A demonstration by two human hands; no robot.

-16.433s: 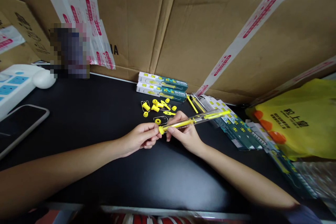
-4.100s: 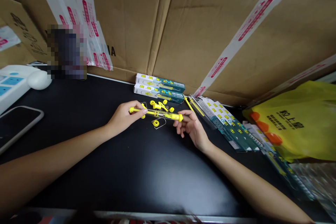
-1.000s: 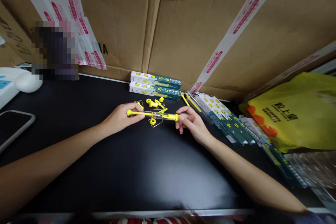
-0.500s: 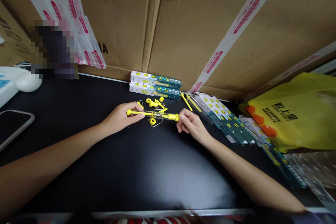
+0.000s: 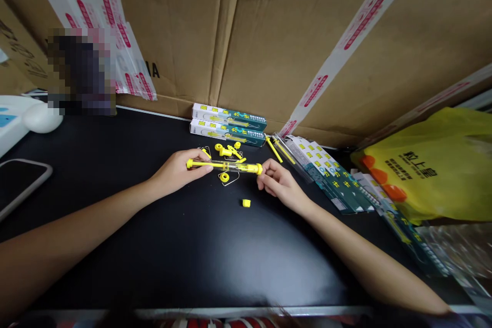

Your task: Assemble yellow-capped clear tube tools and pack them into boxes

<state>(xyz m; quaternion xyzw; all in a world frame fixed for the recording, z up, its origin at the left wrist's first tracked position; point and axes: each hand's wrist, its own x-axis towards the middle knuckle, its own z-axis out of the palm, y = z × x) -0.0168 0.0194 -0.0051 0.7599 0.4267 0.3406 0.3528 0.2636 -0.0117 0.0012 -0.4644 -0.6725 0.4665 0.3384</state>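
A clear tube with yellow parts (image 5: 225,166) lies level between my two hands over the black table (image 5: 161,246). My left hand (image 5: 177,170) is closed on its left end, by the yellow rod. My right hand (image 5: 277,183) pinches its right yellow end with fingers curled. A small yellow cap (image 5: 246,203) lies loose on the table just below and left of my right hand. A yellow ring on a wire clip (image 5: 225,178) sits under the tube. Several small yellow parts (image 5: 226,150) lie just behind it.
Two green and white boxes (image 5: 228,125) lie against the cardboard wall (image 5: 269,36). Flat packaged cards (image 5: 330,174) fan out to the right, beside a yellow plastic bag (image 5: 430,169). A phone (image 5: 17,182) and a white power strip (image 5: 11,120) sit at the far left.
A small yellow cap has appeared on the table below the tube's right end. My right hand's fingers have curled in at that end. The left hand has stayed put.
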